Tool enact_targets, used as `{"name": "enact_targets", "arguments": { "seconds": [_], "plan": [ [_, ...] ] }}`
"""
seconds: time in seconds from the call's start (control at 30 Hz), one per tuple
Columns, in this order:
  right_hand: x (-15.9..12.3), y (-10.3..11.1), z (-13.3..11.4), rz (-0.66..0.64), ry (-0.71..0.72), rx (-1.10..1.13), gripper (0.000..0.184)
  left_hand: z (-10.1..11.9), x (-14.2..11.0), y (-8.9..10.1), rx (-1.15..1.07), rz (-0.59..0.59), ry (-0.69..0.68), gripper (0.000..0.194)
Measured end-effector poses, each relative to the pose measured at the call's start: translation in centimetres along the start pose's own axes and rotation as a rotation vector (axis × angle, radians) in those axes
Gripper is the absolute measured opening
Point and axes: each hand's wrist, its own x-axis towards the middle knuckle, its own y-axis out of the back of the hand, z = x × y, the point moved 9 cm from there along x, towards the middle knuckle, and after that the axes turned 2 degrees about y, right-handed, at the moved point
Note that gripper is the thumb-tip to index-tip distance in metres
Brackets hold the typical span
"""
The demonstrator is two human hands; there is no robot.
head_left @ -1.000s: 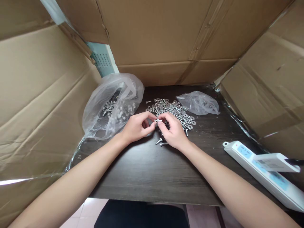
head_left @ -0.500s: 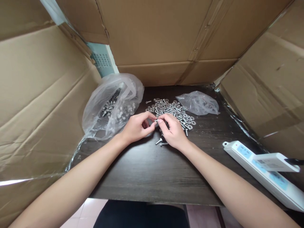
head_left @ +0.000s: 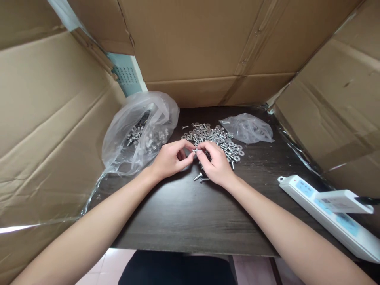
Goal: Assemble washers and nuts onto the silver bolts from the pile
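My left hand (head_left: 170,159) and my right hand (head_left: 216,164) meet over the dark table (head_left: 190,213), fingertips pinched together on one small silver bolt (head_left: 196,151). Just behind them lies a loose pile of silver bolts and washers (head_left: 215,138). Two more bolts (head_left: 200,177) lie on the table under my right palm. A large clear plastic bag (head_left: 139,130) holding several bolts sits left of my left hand.
A smaller crumpled clear bag (head_left: 247,128) lies at the back right. A white power strip (head_left: 329,215) with a white plug block on it runs along the right front. Cardboard walls (head_left: 53,118) close in the left, back and right sides.
The fingertips have shifted slightly on the bolt, and less of it shows between them. The arms stay in place.
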Motion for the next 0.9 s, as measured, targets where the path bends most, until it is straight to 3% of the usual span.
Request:
{"name": "enact_targets", "arguments": {
  "seconds": [0.3,0.6,0.9],
  "plan": [
    [0.01,-0.13,0.11,-0.016,-0.003,-0.005,0.020,0.20,-0.01,0.02,-0.007,-0.001,-0.013,0.010],
    [-0.06,0.12,0.01,0.012,0.004,0.022,0.007,0.10,0.14,0.16,-0.014,0.012,-0.001,0.009],
    [-0.02,0.11,-0.03,0.008,0.011,0.008,0.012,-0.17,-0.01,-0.11,-0.009,-0.003,0.009,0.010]
  ]
}}
